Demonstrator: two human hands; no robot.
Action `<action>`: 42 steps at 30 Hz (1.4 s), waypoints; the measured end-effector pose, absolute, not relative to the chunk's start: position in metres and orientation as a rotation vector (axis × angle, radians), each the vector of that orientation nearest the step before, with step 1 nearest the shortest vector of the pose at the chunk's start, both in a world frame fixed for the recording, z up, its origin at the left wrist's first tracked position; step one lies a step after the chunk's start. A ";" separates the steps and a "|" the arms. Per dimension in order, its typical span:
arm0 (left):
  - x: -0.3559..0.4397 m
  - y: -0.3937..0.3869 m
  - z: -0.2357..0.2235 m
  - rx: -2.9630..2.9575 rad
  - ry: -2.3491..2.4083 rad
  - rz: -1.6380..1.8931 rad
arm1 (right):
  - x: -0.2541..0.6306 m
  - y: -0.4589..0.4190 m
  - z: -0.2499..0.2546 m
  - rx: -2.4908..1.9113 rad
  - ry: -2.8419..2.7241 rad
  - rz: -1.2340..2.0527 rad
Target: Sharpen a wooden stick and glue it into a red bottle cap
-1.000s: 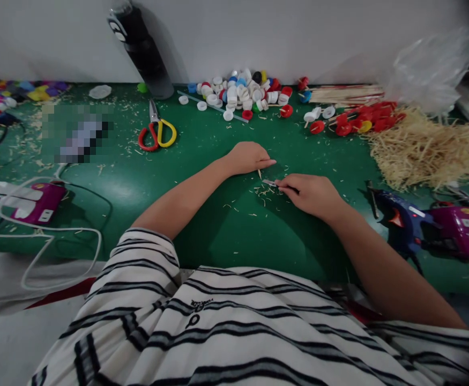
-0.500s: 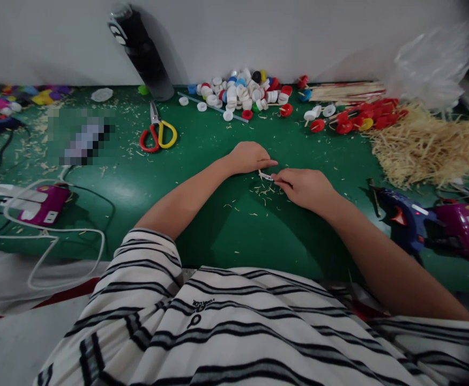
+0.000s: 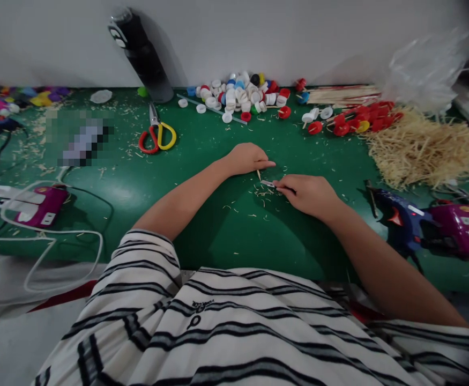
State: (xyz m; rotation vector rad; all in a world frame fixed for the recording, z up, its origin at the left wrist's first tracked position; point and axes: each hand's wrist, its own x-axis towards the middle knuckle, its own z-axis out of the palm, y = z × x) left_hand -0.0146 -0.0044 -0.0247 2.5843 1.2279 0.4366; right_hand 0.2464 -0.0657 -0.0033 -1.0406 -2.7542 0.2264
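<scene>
My left hand point(image 3: 247, 158) rests on the green table point(image 3: 218, 225), fingers pinched round a thin wooden stick point(image 3: 259, 175) whose tip pokes out below them. Just to its right, my right hand point(image 3: 309, 193) is closed on a small knife point(image 3: 269, 184), its blade pointing left toward the stick's tip. Small wood shavings point(image 3: 263, 193) lie scattered on the table under both hands.
Red-and-yellow scissors point(image 3: 156, 134) lie at back left, a heap of bottle caps point(image 3: 242, 94) at the back. A pile of wood slivers point(image 3: 423, 147) and red caps on sticks point(image 3: 355, 122) sit at right. A blue glue gun point(image 3: 403, 220) lies near my right forearm.
My right hand pushed the blade left up to the stick, then drew back to the right. The left hand has hardly moved.
</scene>
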 end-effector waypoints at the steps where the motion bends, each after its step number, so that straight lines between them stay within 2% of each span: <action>1: -0.014 -0.005 -0.024 2.584 1.226 0.444 | 0.245 -0.064 -0.004 -1.037 -2.747 0.202; 9: -0.013 -0.006 -0.017 2.546 1.188 0.399 | 0.230 -0.058 -0.005 -1.046 -2.710 0.004; 25: -0.012 -0.010 -0.010 2.438 1.220 0.421 | 0.234 -0.059 -0.001 -1.071 -2.806 0.197; 37: -0.016 -0.006 -0.016 2.461 1.176 0.428 | 0.229 -0.060 -0.004 -1.086 -2.692 0.074; 42: -0.016 -0.005 -0.015 2.448 1.162 0.389 | 0.226 -0.059 0.000 -1.088 -2.742 0.120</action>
